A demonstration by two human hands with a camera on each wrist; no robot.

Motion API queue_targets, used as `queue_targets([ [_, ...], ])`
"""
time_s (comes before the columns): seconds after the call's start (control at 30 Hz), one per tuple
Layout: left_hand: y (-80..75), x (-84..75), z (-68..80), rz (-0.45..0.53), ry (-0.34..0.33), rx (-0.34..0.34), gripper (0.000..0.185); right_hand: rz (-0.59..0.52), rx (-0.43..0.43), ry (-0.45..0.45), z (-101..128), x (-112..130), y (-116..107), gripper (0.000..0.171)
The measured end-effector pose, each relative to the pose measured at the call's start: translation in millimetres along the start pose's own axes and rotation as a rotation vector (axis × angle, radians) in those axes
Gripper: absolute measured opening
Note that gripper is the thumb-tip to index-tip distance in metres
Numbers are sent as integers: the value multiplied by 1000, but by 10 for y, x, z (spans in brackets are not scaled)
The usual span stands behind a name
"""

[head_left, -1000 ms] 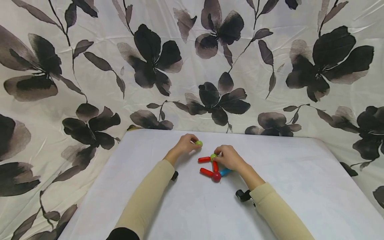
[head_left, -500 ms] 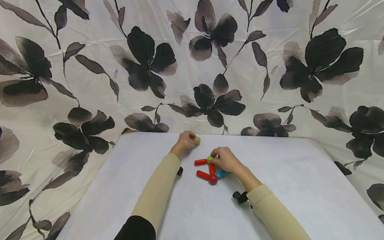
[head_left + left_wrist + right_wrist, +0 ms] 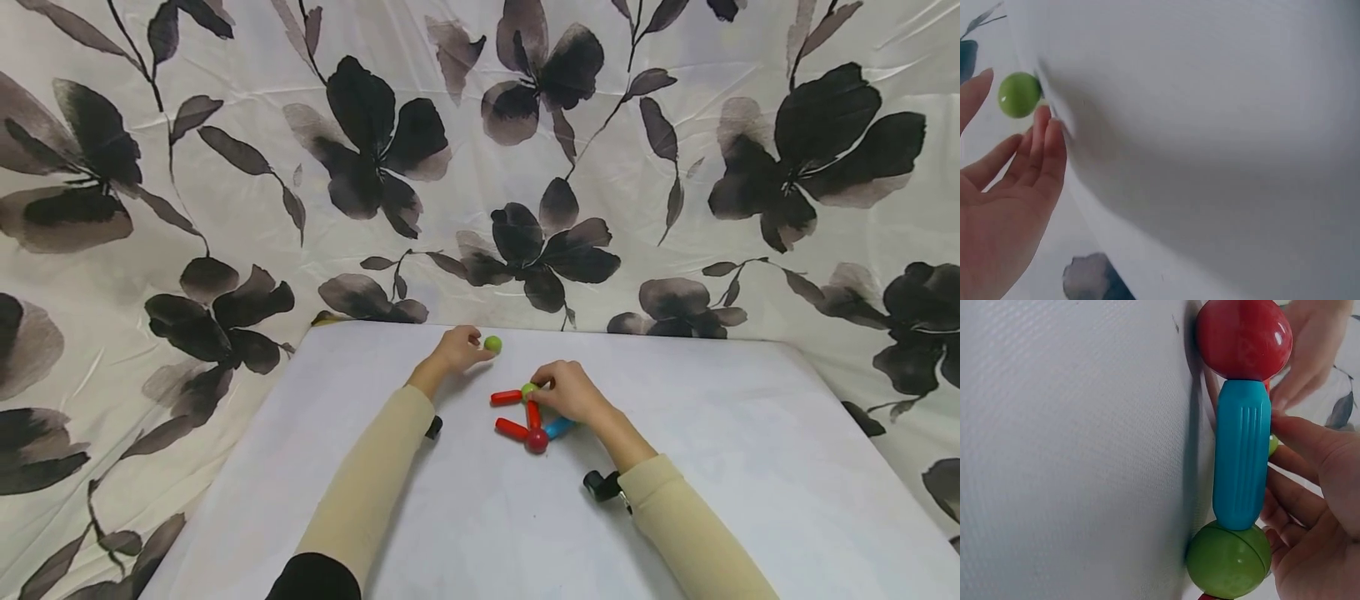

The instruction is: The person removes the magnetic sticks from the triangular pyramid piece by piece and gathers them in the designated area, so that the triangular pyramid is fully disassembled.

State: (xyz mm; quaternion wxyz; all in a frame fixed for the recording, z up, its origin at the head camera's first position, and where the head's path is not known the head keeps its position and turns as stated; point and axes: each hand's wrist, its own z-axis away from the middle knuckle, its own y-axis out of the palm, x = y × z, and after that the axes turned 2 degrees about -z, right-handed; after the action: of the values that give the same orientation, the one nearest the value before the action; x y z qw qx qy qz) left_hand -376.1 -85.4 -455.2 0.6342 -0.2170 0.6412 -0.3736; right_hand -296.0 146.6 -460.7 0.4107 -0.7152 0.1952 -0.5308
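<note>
Left hand lies relaxed beside a glossy green ball; right hand pinches the ribbed plastic rod-and-ball toy

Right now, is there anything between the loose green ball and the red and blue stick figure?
No. In the head view only bare white table lies between the loose green ball and the stick figure.

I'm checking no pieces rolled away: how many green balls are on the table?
3 that I can see. One loose green ball lies by the left hand; a second sits under the right hand's fingertips; a third caps the blue rod.
</note>
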Motion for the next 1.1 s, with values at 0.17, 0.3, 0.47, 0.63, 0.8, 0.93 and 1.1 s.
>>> queue_targets([
  [0.17,-101,39,155,-48,43,53,55,-10,-5,-8,-2,4,-39,15],
  [0.3,-117,39,268,-71,100,86,52,-17,-2,0,-11,-9,-54,15],
  [0.47,-82,-19,438,-75,194,147,44,-31,7,9,-13,-1,-25,16],
  [0.63,7,-104,646,-66,248,222,37,-33,8,20,-17,-20,28,15],
  [0.8,85,-114,718,-63,236,234,33,-34,19,28,-17,-7,-3,15],
  [0.93,135,-80,701,-79,245,219,27,-32,36,37,-18,10,-36,18],
  [1.1,167,-61,676,-85,244,218,20,-34,54,31,-19,23,-37,22],
])
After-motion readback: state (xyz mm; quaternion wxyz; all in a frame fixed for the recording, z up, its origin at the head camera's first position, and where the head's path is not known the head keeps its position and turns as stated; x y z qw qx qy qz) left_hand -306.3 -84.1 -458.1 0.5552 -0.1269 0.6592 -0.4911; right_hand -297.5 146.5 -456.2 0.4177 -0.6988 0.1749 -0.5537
